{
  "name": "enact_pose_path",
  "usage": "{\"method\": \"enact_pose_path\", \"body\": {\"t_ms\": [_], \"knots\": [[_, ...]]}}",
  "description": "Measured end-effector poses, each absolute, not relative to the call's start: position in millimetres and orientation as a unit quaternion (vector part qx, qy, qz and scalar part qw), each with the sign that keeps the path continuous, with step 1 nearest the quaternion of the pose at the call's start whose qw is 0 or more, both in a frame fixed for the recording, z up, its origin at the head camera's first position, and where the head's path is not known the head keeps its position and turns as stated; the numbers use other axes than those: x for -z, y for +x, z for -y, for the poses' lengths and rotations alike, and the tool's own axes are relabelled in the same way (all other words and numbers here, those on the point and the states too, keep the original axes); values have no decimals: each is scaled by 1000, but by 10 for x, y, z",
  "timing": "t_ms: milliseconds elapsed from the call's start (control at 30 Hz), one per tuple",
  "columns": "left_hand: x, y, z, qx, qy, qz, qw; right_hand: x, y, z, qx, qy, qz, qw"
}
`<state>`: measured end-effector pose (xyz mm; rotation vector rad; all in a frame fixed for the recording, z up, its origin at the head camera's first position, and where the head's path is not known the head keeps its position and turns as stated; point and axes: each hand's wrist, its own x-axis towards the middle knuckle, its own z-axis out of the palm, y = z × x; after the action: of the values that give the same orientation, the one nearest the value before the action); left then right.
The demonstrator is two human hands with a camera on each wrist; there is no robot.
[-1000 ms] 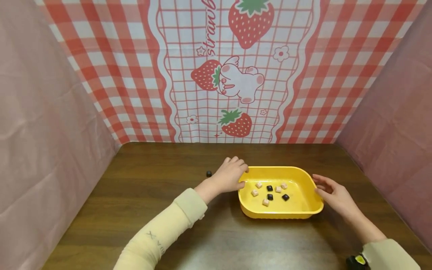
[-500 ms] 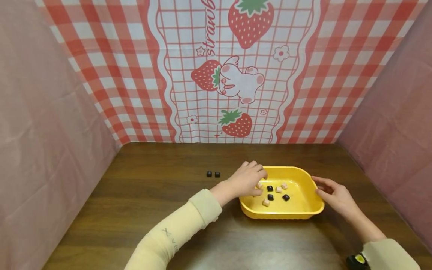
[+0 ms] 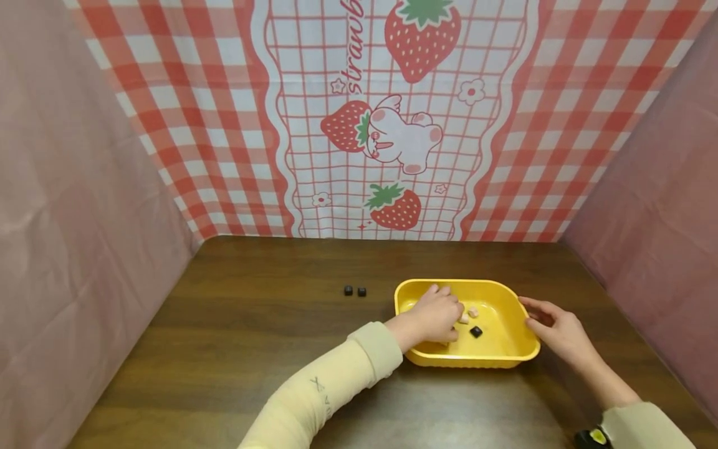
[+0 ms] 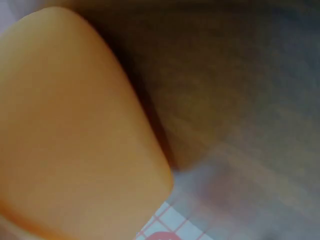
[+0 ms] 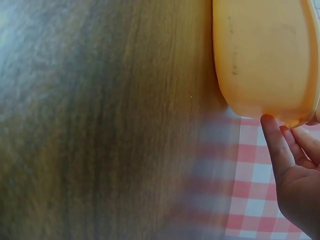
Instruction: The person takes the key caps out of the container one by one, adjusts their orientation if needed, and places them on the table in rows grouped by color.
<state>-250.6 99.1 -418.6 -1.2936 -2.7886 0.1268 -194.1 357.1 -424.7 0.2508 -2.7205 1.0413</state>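
While the left grip point(image 3: 434, 317) reaches down inside the yellow tray point(image 3: 471, 362), its fingertips are hidden, so I cannot tell whether it is wide, narrow or holding anything. Just right of this grip, in the tray, lie two pale cubes point(image 3: 473, 312) and one black cube point(image 3: 475, 332). Left of it, outside the tray, two dark cubes point(image 3: 361, 292) sit side by side on the tabletop point(image 3: 269, 324). The right grip point(image 3: 561, 333), loosely extended, touches the tray's right end.

Pale-yellow left sleeve point(image 3: 297, 402), dark lettering point(image 3: 315, 382) (partly legible); bare hands point(image 3: 432, 315); black item point(image 3: 584, 439) by right cuff point(image 3: 642, 424), lime patch point(image 3: 598, 436).
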Motion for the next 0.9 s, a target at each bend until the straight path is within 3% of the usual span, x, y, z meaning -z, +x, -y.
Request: {"method": "enact_pose_path", "body": {"t_ms": [300,900], "knots": [[4302,-2535,-1014,-40,-412,910,10,4234,-1935,-3564,-354,76,926,108],[4131,-2621,-868,-20,-420,906,58,4232,-1917,-3562,-364,60,924,96]]}}
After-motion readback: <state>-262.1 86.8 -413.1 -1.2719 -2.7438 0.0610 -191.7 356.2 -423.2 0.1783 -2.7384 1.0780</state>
